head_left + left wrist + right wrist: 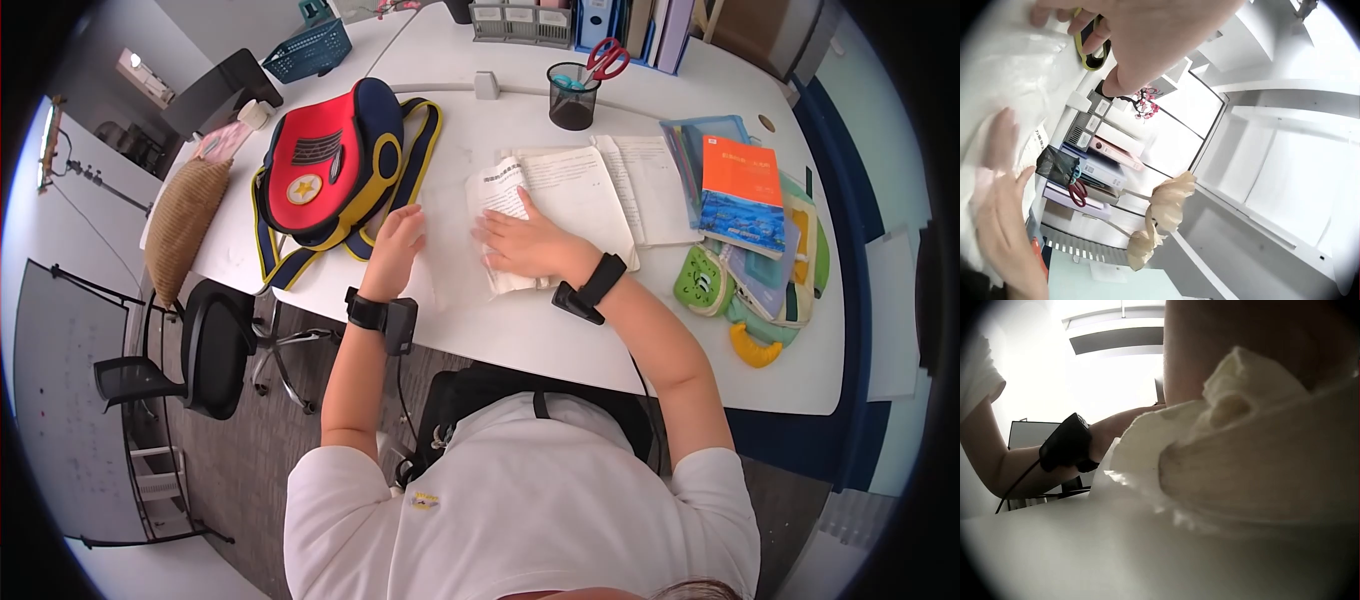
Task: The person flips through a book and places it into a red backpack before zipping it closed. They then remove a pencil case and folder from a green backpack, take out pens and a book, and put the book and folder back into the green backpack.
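Note:
My right hand [530, 245] lies with spread fingers on the left part of a worn, open paper booklet [575, 190], whose page corners are curled. In the right wrist view, crumpled paper [1235, 462] fills the space by that hand. My left hand [393, 255] is held beside the backpack strap, fingers loosely bent, with nothing plainly gripped. A clear plastic sheet [440, 235] lies between the two hands; the left wrist view shows its wrinkled surface [1019, 72] below the left hand [1141, 37] and near the right hand [1007, 219].
A red and navy backpack [320, 165] lies at left beside a tan cushion [187, 225]. Behind stand a mesh pen cup [573, 105] with red scissors and a teal basket [308, 52]. At right are an orange-and-blue book [742, 195] and a green pouch [703, 280].

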{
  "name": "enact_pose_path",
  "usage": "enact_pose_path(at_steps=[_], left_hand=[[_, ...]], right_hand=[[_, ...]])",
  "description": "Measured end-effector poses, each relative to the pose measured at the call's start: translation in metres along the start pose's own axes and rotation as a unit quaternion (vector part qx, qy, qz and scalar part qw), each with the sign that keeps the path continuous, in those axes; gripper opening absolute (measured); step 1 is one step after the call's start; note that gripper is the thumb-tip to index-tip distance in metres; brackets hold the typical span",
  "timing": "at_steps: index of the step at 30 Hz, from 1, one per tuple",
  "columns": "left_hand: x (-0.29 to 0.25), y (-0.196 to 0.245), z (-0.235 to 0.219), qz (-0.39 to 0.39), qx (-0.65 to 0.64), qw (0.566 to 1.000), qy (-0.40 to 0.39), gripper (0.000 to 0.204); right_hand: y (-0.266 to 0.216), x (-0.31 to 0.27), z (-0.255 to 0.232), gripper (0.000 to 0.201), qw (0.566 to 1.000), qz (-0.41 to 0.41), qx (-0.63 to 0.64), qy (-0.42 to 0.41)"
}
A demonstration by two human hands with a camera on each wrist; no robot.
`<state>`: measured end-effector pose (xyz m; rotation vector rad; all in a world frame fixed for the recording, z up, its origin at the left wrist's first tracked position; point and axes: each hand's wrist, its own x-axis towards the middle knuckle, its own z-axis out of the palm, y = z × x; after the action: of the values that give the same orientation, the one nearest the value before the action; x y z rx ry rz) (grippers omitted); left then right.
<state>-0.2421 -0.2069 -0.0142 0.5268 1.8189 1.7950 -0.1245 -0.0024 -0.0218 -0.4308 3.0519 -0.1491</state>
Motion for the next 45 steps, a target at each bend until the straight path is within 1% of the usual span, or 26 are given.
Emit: enact_pose_path(at_steps=[1, 2, 4, 5, 7, 8, 10, 11, 13, 14, 17, 20, 23, 26, 29, 32, 35, 38, 41, 44, 45], left_hand=[[-0.001, -0.001, -0.004, -0.003, -0.036, 0.999, 0.000, 0.042], [-0.001, -0.001, -0.005, -0.028, -0.089, 0.996, 0.005, 0.043], [0.001, 0.003, -0.002, -0.076, -0.195, 0.978, 0.015, 0.046], [0.004, 0.003, -0.002, -0.087, -0.249, 0.965, -0.021, 0.050], [0.009, 0.003, 0.001, -0.107, -0.353, 0.925, -0.093, 0.057], [0.009, 0.003, 0.006, -0.116, -0.381, 0.910, -0.113, 0.060], [0.008, 0.005, 0.025, -0.133, -0.437, 0.877, -0.150, 0.068], [0.009, 0.003, 0.032, -0.124, -0.424, 0.880, -0.176, 0.070], [0.012, 0.002, 0.047, -0.105, -0.397, 0.884, -0.226, 0.073], [0.014, 0.003, 0.057, -0.080, -0.367, 0.896, -0.237, 0.077], [0.017, -0.001, 0.077, -0.040, -0.354, 0.907, -0.224, 0.076], [0.015, 0.002, 0.095, -0.036, -0.353, 0.916, -0.188, 0.076], [0.005, 0.011, 0.104, -0.044, -0.393, 0.892, -0.219, 0.077], [0.000, 0.016, 0.105, -0.062, -0.405, 0.887, -0.211, 0.076], [0.002, 0.010, 0.104, -0.047, -0.423, 0.878, -0.221, 0.075], [0.000, 0.009, 0.102, -0.065, -0.429, 0.875, -0.216, 0.074], [-0.002, 0.011, 0.103, -0.052, -0.437, 0.880, -0.180, 0.071], [0.002, 0.004, 0.096, -0.065, -0.460, 0.868, -0.177, 0.065], [-0.005, 0.014, 0.102, -0.052, -0.454, 0.875, -0.160, 0.063], [-0.007, 0.013, 0.104, -0.041, -0.476, 0.866, -0.148, 0.062], [-0.006, 0.012, 0.103, -0.047, -0.474, 0.866, -0.148, 0.061]], right_hand=[[0.000, 0.001, -0.001, 0.050, 1.000, -0.004, 0.012, -0.006], [0.001, 0.002, -0.001, 0.050, 1.000, -0.009, 0.024, -0.012], [0.002, -0.002, -0.004, 0.049, 0.993, -0.010, 0.118, 0.027], [0.003, -0.004, -0.006, 0.049, 0.985, -0.010, 0.165, 0.046], [0.005, -0.006, -0.014, 0.050, 0.965, -0.019, 0.247, 0.084], [0.006, -0.007, -0.017, 0.051, 0.952, -0.023, 0.288, 0.103], [0.015, -0.009, -0.005, 0.053, 0.948, -0.020, 0.275, 0.160], [0.020, -0.010, 0.002, 0.054, 0.944, -0.018, 0.269, 0.189], [0.017, -0.016, 0.002, 0.057, 0.956, 0.063, 0.196, 0.211], [0.014, -0.019, 0.002, 0.059, 0.957, 0.105, 0.158, 0.220], [0.010, -0.027, -0.003, 0.064, 0.952, 0.184, 0.183, 0.164], [0.013, -0.026, -0.001, 0.069, 0.955, 0.167, 0.205, 0.132], [0.017, -0.021, 0.005, 0.071, 0.958, 0.151, 0.207, 0.126], [0.022, -0.020, 0.008, 0.069, 0.948, 0.127, 0.254, 0.146], [0.020, -0.019, 0.004, 0.066, 0.940, 0.095, 0.290, 0.154], [0.017, -0.016, -0.005, 0.064, 0.917, 0.086, 0.361, 0.143], [0.015, -0.013, -0.011, 0.065, 0.919, 0.073, 0.368, 0.124], [0.010, -0.008, -0.004, 0.066, 0.958, 0.067, 0.242, 0.140], [0.009, -0.003, -0.001, 0.066, 0.962, 0.073, 0.207, 0.162], [0.005, 0.000, -0.009, 0.066, 0.966, 0.096, 0.200, 0.136], [0.004, -0.001, -0.010, 0.064, 0.959, 0.080, 0.234, 0.136]])
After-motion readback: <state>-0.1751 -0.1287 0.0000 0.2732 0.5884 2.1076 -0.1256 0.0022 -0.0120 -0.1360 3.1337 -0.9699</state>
